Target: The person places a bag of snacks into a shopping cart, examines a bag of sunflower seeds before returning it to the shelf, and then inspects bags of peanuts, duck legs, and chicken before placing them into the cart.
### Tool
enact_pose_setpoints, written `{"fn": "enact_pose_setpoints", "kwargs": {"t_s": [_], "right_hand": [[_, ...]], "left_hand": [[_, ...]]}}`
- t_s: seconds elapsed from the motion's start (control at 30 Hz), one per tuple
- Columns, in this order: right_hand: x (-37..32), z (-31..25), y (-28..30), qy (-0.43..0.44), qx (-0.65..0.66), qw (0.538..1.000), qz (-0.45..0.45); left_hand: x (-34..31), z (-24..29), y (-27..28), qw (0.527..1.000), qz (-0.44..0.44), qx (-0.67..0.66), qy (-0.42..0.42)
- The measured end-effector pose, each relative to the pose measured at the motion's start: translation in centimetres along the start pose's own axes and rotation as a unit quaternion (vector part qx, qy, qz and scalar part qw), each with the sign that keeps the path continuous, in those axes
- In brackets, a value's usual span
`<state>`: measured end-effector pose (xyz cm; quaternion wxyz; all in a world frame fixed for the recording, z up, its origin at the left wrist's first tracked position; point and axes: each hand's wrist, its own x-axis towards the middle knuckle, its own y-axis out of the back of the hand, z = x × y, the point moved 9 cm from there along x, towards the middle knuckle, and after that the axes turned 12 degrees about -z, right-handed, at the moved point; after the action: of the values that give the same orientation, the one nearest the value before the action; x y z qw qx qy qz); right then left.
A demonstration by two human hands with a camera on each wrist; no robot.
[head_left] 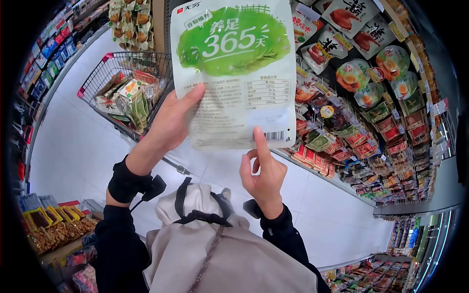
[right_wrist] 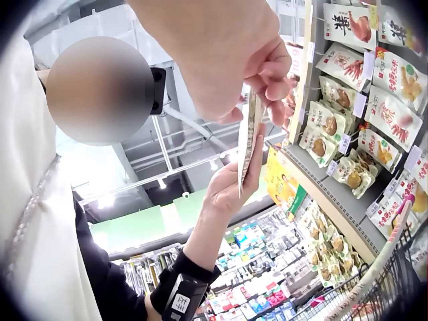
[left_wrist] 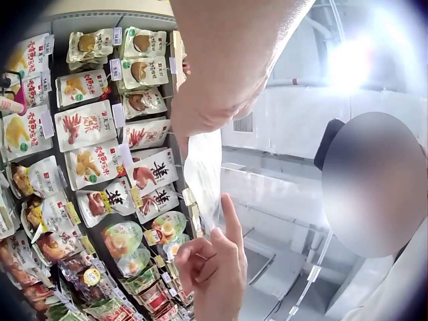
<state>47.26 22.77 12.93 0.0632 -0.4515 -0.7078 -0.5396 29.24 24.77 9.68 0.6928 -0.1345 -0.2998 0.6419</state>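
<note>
A white and green snack packet (head_left: 224, 93) is held up with its printed back and nutrition table facing the head camera. The left hand (head_left: 171, 117) grips its left edge, thumb on the printed side. Below the barcode corner is the right hand (head_left: 264, 176), its index finger extended against the packet's lower edge and the other fingers curled. In the right wrist view the packet (right_wrist: 248, 144) appears edge-on, between the left hand (right_wrist: 231, 190) and the right hand (right_wrist: 221, 60). The left wrist view shows the right hand (left_wrist: 217, 267) beside the packet (left_wrist: 205, 174).
A wire shopping cart (head_left: 83, 78) with several packets in it stands at the left. Shelves of hanging snack packets (head_left: 361, 112) line the right side. Packaged nuts (head_left: 53, 224) lie at the lower left. White floor (head_left: 63, 136) lies between the shelves.
</note>
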Motion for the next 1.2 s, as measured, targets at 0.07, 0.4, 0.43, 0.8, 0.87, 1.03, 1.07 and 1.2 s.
{"fn": "enact_pose_setpoints", "kwargs": {"t_s": [0.07, 0.4, 0.43, 0.8, 0.87, 1.03, 1.07, 1.2], "right_hand": [[-0.2, 0.0, 0.0, 0.000, -0.006, 1.000, -0.004], [-1.3, 1.1, 1.0, -0.023, 0.016, 0.999, 0.035], [-1.5, 1.1, 1.0, -0.019, 0.012, 0.999, 0.037], [-2.1, 1.5, 0.4, -0.033, 0.011, 0.999, 0.026], [-2.2, 1.6, 0.2, -0.049, 0.011, 0.998, 0.024], [-4.6, 1.1, 0.9, 0.021, 0.024, 0.999, 0.034], [-6.3, 1.9, 1.4, 0.018, 0.043, 0.995, 0.084], [-7.6, 5.1, 3.6, -0.122, 0.143, 0.954, 0.234]], "left_hand": [[-0.3, -0.1, -0.2, 1.000, -0.001, 0.001, 0.001], [-1.1, -0.2, -0.5, 1.000, 0.012, -0.010, -0.002], [-1.1, -0.1, -0.7, 1.000, 0.010, -0.011, -0.003], [-1.3, -0.6, -0.4, 1.000, 0.000, 0.014, 0.013], [-1.2, -0.9, -0.4, 1.000, -0.005, -0.014, 0.010], [-1.2, -3.5, 0.8, 0.998, 0.026, -0.020, 0.055], [-1.1, -3.9, 1.1, 0.998, 0.029, -0.017, 0.056], [-1.5, -5.5, 1.1, 0.993, 0.022, -0.060, 0.099]]}}
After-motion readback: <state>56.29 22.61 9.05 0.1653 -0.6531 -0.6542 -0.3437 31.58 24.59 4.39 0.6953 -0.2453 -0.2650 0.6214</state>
